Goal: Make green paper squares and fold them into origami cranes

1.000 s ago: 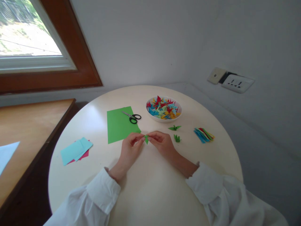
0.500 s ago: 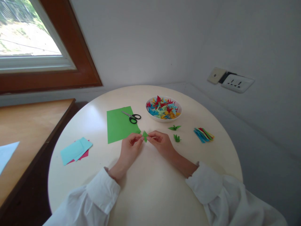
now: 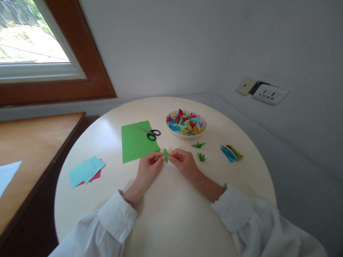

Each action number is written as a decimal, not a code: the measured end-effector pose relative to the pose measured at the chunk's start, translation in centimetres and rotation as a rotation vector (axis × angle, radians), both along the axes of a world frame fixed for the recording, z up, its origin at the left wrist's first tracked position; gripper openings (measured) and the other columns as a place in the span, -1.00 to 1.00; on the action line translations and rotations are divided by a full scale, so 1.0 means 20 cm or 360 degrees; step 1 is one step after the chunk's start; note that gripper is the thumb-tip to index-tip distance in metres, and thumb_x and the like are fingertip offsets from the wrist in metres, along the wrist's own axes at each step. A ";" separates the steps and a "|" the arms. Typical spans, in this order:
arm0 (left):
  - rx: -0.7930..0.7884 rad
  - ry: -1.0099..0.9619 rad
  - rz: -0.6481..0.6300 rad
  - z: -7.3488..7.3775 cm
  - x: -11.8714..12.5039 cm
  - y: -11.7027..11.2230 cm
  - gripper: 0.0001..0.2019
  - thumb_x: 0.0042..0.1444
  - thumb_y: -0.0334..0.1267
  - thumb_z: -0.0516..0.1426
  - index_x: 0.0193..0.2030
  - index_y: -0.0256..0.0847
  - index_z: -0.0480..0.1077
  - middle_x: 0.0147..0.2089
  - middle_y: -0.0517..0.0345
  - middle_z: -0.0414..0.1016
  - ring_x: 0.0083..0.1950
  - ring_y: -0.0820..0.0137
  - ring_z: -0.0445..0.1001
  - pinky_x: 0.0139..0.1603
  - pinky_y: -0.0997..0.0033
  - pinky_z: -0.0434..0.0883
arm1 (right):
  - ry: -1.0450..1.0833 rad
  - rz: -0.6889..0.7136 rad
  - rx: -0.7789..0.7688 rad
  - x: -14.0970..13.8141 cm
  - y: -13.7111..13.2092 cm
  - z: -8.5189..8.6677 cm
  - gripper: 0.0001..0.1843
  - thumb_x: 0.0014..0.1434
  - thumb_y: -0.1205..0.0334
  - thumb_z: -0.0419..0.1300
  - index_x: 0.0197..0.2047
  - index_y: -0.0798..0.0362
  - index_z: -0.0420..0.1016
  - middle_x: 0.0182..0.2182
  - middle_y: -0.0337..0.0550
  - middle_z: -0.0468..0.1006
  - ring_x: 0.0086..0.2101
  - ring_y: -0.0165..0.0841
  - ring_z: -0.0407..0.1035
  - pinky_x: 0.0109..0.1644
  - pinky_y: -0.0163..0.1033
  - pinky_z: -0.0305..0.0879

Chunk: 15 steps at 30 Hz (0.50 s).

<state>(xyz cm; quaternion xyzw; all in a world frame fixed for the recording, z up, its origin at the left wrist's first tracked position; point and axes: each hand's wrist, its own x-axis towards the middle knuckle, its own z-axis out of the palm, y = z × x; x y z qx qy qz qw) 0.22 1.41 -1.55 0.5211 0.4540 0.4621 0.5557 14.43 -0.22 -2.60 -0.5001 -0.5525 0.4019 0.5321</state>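
head view: from my end i see both hands meeting over the middle of the round white table (image 3: pixel 174 214). the left hand (image 3: pixel 147 169) and the right hand (image 3: pixel 184 163) each pinch a small green folded piece (image 3: pixel 165 155) between thumb and fingertips, one on either side. the piece sits between the two hands, just beside the near corner of a green sheet (image 3: pixel 135 141). i cannot tell whether it touches the tabletop.

black-handled scissors (image 3: pixel 151 132) lie on the far right edge of that sheet. to their right stands a white bowl (image 3: pixel 184 136) heaped with folded paper figures in many colours. two small green folded figures (image 3: pixel 198 145) lie on the table between the bowl and the right hand, near each other but apart. further right is a fanned stack of coloured papers (image 3: pixel 232 152). on the left, well apart, light blue papers (image 3: pixel 85 170) lie over a pink one (image 3: pixel 95 177).
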 end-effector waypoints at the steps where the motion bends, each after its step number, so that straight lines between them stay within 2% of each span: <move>1: -0.0010 -0.0011 0.0002 0.00 0.00 0.00 -0.83 -0.19 -0.22 0.27 -0.47 -0.29 0.46 -0.49 0.18 0.49 -0.44 0.45 0.38 -0.38 0.49 0.28 | -0.0015 0.0003 0.0005 0.00 0.00 0.00 -0.81 -0.03 0.13 0.22 -0.53 0.07 0.44 -0.59 -0.25 0.47 -0.50 -0.41 0.33 -0.39 -0.29 0.27; 9: -0.0078 -0.0114 -0.0007 0.02 0.00 -0.01 -0.83 -0.22 -0.22 0.29 -0.54 -0.27 0.46 -0.52 0.23 0.41 -0.45 0.49 0.31 -0.40 0.50 0.23 | -0.0169 0.0050 0.0073 -0.01 -0.02 0.01 -0.84 0.00 0.18 0.19 -0.54 0.06 0.42 -0.59 -0.25 0.46 -0.51 -0.42 0.31 -0.41 -0.31 0.24; 15: -0.0159 -0.0220 -0.0049 0.03 0.00 -0.01 -0.80 -0.27 -0.20 0.32 -0.58 -0.28 0.46 -0.53 0.23 0.38 -0.46 0.51 0.28 -0.41 0.51 0.22 | -0.0156 0.0123 0.0075 -0.01 -0.02 0.02 -0.87 -0.01 0.17 0.19 -0.46 0.06 0.45 -0.51 -0.22 0.48 -0.45 -0.40 0.34 -0.37 -0.29 0.24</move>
